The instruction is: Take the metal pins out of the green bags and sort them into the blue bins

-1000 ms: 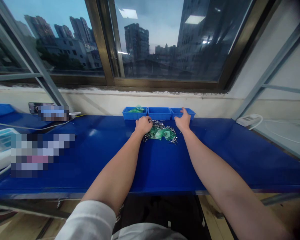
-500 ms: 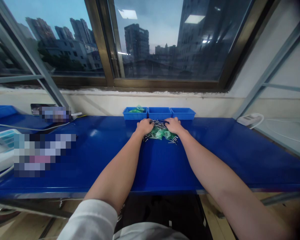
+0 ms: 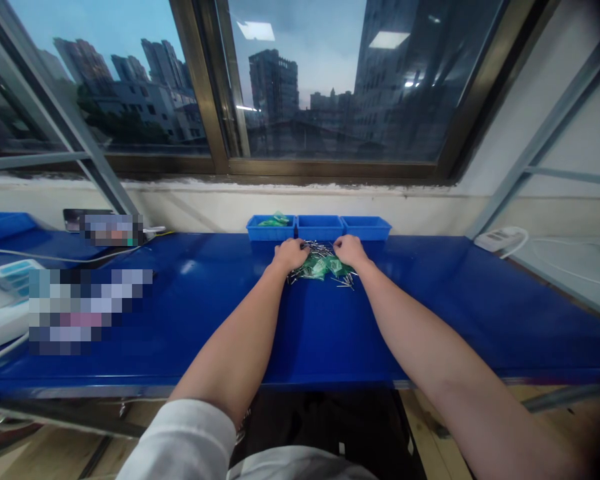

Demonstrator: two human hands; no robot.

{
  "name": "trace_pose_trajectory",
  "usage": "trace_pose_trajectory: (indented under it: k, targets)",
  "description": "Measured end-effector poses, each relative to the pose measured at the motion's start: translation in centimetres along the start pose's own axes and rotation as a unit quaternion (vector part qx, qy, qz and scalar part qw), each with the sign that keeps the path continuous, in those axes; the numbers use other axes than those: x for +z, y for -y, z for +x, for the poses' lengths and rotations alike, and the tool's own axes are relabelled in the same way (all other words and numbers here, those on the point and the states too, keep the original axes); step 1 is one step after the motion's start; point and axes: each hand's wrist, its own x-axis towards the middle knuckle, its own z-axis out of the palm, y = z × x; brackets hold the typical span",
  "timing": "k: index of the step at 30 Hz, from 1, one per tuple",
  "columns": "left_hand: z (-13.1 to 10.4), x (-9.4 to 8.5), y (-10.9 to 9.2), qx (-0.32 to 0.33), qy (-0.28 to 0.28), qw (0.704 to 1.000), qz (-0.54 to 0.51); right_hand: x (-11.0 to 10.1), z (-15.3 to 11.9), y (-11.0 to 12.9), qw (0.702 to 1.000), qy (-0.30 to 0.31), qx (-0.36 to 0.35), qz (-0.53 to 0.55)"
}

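Observation:
A loose pile of thin silvery metal pieces [image 3: 319, 249] lies on the blue table, with green plastic packets [image 3: 318, 267] among them. My left hand [image 3: 291, 253] rests at the pile's left edge, its fingers curled over the metal pieces; what they hold, if anything, is hidden. At the right edge is my right hand [image 3: 350, 251], fingers bent and drawn together beside the metal pieces, and their tips are too small to make out. More green packets [image 3: 275, 220] sit in the left one of three joined blue bins just behind the pile.
The middle bin [image 3: 320, 232] and right bin [image 3: 366, 233] stand against the wall. A white device [image 3: 5, 320] and blurred items are at left on the table [image 3: 205, 333]. A white power strip [image 3: 500, 238] lies at the back right, near a metal frame.
My right hand has shifted slightly and its fingers have drawn in closer together. The left hand has barely moved. The packets near the right hand have shifted a little.

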Motion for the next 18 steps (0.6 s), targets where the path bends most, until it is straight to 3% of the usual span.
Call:
trace_pose_trajectory:
  k: [7, 13, 15, 18]
  targets:
    - [-0.1, -0.2, -0.1, 0.004, -0.006, 1.000, -0.002, 0.3, 0.0, 0.2, 1.000, -0.005, 0.027, 0.005]
    - [-0.6, -0.7, -0.7, 0.041, -0.091, 0.994, -0.048, -0.2, -0.2, 1.1, 0.982, -0.105, -0.091, 0.129]
    - [-0.6, -0.8, -0.8, 0.086, -0.112, 0.987, -0.081, -0.4, -0.3, 1.5, 0.971, -0.096, -0.134, 0.176]
    - [-0.7, -1.0, -1.0, 0.144, -0.101, 0.976, -0.126, -0.4, -0.4, 2.0, 0.956, -0.057, -0.148, 0.247]
